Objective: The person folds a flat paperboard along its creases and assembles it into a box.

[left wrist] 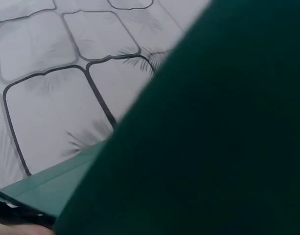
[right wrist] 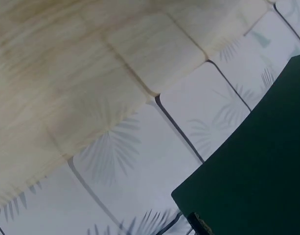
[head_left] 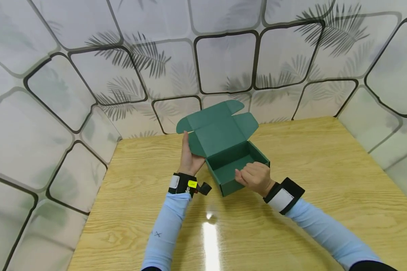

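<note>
A green cardboard mailer box [head_left: 230, 186] stands with its lid [head_left: 218, 135] folded back and its inside bare in the head view. At the box's left side, near the lid hinge, is my left hand [head_left: 191, 160], with straight fingers reaching up along the lid's side flap. My right hand [head_left: 256, 177] has its fingers curled at the front right corner and grips the wall there; its fingertips are hidden. Dark green cardboard [left wrist: 203, 147] fills much of the left wrist view. A green panel [right wrist: 252, 176] covers the lower right of the right wrist view.
Under the box lies a light wood-grain table [head_left: 129, 210] with a bright reflection near its front. Patterned panels with leaf prints [head_left: 224, 64] rise behind the table and along both sides. A dark strap end [head_left: 204, 188] sticks out from the left wrist band.
</note>
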Tool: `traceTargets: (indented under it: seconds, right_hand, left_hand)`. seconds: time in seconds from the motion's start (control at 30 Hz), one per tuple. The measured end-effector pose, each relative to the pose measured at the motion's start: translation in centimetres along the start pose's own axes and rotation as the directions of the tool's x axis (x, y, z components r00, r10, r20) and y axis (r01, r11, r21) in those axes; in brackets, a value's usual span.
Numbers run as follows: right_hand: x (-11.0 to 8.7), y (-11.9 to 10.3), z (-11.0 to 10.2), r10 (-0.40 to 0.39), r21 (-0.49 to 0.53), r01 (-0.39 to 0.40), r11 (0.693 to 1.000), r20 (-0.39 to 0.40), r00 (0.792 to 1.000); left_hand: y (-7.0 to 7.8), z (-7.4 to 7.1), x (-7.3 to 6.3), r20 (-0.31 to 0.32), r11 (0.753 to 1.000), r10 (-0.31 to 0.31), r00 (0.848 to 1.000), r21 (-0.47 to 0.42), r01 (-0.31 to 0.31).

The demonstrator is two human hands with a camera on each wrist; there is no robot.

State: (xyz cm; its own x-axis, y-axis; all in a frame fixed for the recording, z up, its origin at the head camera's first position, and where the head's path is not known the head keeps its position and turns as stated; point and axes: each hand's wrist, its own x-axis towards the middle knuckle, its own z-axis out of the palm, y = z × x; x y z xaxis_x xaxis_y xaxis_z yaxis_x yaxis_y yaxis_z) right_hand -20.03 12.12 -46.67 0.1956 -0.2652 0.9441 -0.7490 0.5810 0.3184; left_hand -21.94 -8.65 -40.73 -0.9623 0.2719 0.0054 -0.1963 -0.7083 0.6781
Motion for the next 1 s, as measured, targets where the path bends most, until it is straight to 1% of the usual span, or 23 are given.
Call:
traceTargets:
  seconds: [0.07,0.13,0.17,0.23,0.3,0.33,0.37,0.47,0.53,0.6,0.73,0.83,0.9,0.97,1.0]
  right_hand:
    - [-0.3,-0.3,-0.2,-0.001,-0.007,0.001,1.000,0.021,1.000]
    - [0.0,-0.6,-0.4,0.006,0.002,-0.006,1.000,0.049,0.999]
    - [0.0,-0.8,-0.5,0.009,0.006,-0.009,1.000,0.068,0.998]
    - [0.1,-1.1,-0.6,0.015,0.018,-0.017,1.000,0.110,0.994]
    - [0.1,-1.4,-0.8,0.026,0.035,-0.032,0.999,0.156,0.987]
    - [0.2,-1.5,-0.9,0.032,0.045,-0.041,0.998,0.177,0.984]
    - [0.2,-1.6,-1.0,0.036,0.048,-0.046,0.998,0.193,0.981]
    - [0.0,-1.7,-1.0,0.037,0.053,-0.050,0.997,0.221,0.974]
    - [-0.1,-1.7,-1.0,0.034,0.057,-0.048,0.997,0.236,0.971]
    - [-0.2,-1.7,-0.9,0.029,0.055,-0.045,0.997,0.250,0.968]
    - [-0.3,-2.0,-0.8,0.037,0.030,-0.048,0.998,0.300,0.953]
    - [-0.6,-2.3,-0.7,0.059,0.008,-0.066,0.998,0.348,0.936]
    - [-0.8,-2.6,-0.6,0.074,-0.001,-0.080,0.997,0.377,0.923]
    - [-1.1,-2.9,-0.5,0.081,-0.017,-0.081,0.997,0.404,0.911]
    - [-1.2,-3.1,-0.5,0.085,-0.024,-0.082,0.996,0.421,0.903]
  left_hand:
    - [-0.2,0.3,0.2,0.010,0.999,-0.001,1.000,0.048,0.000]
    - [-0.5,0.6,0.4,0.005,0.988,-0.003,1.000,0.156,0.002]
    - [-0.6,0.7,0.4,-0.002,0.972,-0.002,1.000,0.234,0.002]
    - [-0.9,0.9,0.5,-0.018,0.932,0.005,1.000,0.363,0.002]
    - [-1.3,1.0,0.6,-0.033,0.890,0.016,0.999,0.455,0.001]
    - [-1.5,1.0,0.7,-0.046,0.875,0.020,0.999,0.485,0.005]
    - [-1.6,1.0,0.7,-0.062,0.865,0.020,0.998,0.502,0.014]
    - [-2.1,0.9,0.8,-0.097,0.858,0.031,0.995,0.514,0.023]
    - [-2.3,0.9,0.9,-0.122,0.847,0.045,0.992,0.531,0.027]
    - [-2.5,0.9,1.1,-0.129,0.831,0.062,0.990,0.555,0.021]
    - [-3.0,0.7,1.4,-0.144,0.782,0.095,0.985,0.624,0.016]
    - [-3.7,0.4,1.4,-0.140,0.729,0.134,0.981,0.685,-0.001]
    - [-4.3,0.2,1.3,-0.127,0.696,0.157,0.979,0.718,-0.018]
    - [-4.9,-0.2,1.3,-0.115,0.671,0.170,0.979,0.741,-0.029]
    - [-5.1,-0.4,1.2,-0.112,0.663,0.171,0.979,0.748,-0.031]
